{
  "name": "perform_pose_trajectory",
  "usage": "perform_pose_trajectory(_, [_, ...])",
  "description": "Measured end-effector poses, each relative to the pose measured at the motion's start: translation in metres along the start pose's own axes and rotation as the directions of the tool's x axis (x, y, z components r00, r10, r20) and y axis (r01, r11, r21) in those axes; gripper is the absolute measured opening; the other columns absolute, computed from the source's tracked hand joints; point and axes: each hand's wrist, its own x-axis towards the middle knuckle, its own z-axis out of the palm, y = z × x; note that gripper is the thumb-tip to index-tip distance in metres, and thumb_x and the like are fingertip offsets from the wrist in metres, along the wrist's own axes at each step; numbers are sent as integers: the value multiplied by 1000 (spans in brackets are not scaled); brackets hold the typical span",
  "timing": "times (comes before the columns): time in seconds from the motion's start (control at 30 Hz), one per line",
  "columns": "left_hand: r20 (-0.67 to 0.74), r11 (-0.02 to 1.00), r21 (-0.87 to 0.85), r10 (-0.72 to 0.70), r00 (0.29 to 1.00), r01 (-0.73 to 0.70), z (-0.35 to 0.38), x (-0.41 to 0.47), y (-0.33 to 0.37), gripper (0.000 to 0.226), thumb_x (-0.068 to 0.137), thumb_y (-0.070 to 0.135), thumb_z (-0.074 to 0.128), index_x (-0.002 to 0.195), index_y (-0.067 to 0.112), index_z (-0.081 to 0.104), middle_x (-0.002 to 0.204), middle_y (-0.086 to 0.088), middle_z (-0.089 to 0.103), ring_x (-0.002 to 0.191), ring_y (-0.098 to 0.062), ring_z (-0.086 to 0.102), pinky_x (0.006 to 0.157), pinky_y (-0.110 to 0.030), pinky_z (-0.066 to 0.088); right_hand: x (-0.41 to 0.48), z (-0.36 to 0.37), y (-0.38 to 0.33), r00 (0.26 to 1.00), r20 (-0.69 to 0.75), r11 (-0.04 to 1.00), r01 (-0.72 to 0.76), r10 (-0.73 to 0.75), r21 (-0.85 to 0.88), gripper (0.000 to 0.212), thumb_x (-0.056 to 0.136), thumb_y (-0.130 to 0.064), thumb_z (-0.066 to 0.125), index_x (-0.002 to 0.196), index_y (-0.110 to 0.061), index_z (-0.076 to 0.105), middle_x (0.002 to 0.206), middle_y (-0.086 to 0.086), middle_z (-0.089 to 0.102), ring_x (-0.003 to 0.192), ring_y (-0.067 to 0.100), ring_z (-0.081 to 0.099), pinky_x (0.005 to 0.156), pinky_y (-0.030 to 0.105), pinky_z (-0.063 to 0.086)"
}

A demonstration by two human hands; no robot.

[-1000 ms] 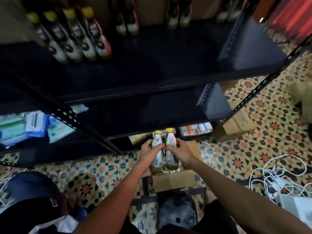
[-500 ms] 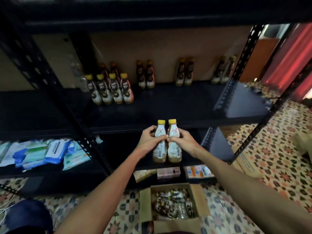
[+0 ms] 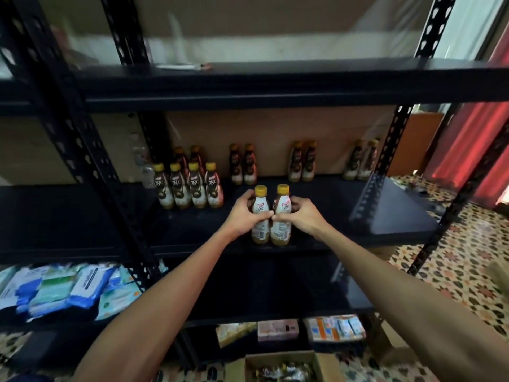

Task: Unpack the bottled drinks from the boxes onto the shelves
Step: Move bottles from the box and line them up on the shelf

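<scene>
Two yellow-capped drink bottles stand side by side near the front edge of the middle black shelf. My left hand grips the left bottle. My right hand grips the right bottle. Their bases sit at or just above the shelf surface; contact is unclear. A row of several matching bottles stands to the left, with pairs of bottles along the back wall. The open cardboard box with more bottles lies on the floor below.
Black perforated uprights frame the shelf bays. Wipe packets fill the lower left shelf and small cartons the bottom shelf. A red curtain hangs at right over the patterned tile floor.
Both hands have lifted the two bottles from above the floor box up to the middle shelf. My view has tilted upward, now showing the upper shelves.
</scene>
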Motion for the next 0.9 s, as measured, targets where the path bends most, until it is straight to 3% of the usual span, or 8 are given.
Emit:
perform_pose_trajectory(0.13, [17,998,24,-57,998,57,0,20,-6,84,61,41,88,132,20,48,118,-2,68,107,-14,67,96,-44,55,16,4,1,999,-44,1000,2,-3,-20,45,67,-28,92,107,-22,71,100,-8,75,96,6,70,88,28,55])
perform_pose_trajectory(0.27, [-5,997,33,-74,997,74,2,35,-9,75,55,48,85,119,31,52,113,2,69,105,-14,67,95,-46,55,30,11,6,997,-75,1000,-25,25,4,39,72,-20,89,104,-16,68,97,-10,73,93,7,69,81,23,53])
perform_pose_trajectory(0.4, [-29,997,34,-62,998,63,2,43,-8,55,69,27,88,111,32,53,110,3,68,104,-14,66,96,-46,54,45,14,13,997,-68,1000,-21,22,11,37,74,-18,88,105,-19,68,99,-5,75,93,9,71,85,31,57])
perform_pose_trajectory(0.53, [45,995,83,-60,997,56,-6,44,-2,66,73,25,88,124,31,47,114,8,63,108,-10,61,101,-39,51,51,11,17,1000,-7,1000,14,-14,-24,46,75,-22,88,113,-19,63,106,-4,73,102,13,68,90,32,55])
perform_pose_trajectory(0.6, [85,990,141,-33,996,21,-16,45,9,70,78,26,84,135,30,44,123,8,57,113,-8,55,100,-31,47,51,5,14,999,8,999,40,-39,-31,58,73,-27,91,121,-24,57,113,-6,69,107,10,66,93,30,53])
perform_pose_trajectory(0.7, [174,970,236,20,985,-62,-39,55,30,55,86,15,75,135,30,53,135,4,55,119,-11,56,98,-30,49,53,-8,-1,994,-64,995,85,-89,-54,69,73,-36,90,131,-31,54,117,-11,62,106,4,59,90,23,48])
perform_pose_trajectory(0.8, [315,904,400,19,949,-151,-52,68,52,39,91,6,68,122,29,67,132,5,60,117,-9,57,100,-28,45,60,-18,-22,988,-75,985,126,-135,-115,49,79,-30,86,122,-23,63,106,-2,64,89,6,61,76,16,49])
perform_pose_trajectory(0.9, [330,800,564,8,944,-204,-51,82,61,29,88,15,74,115,25,71,124,3,65,113,-11,58,99,-28,45,64,-18,-31,986,-45,972,153,-163,-177,32,83,-19,83,111,-18,68,95,0,68,77,4,63,71,15,50])
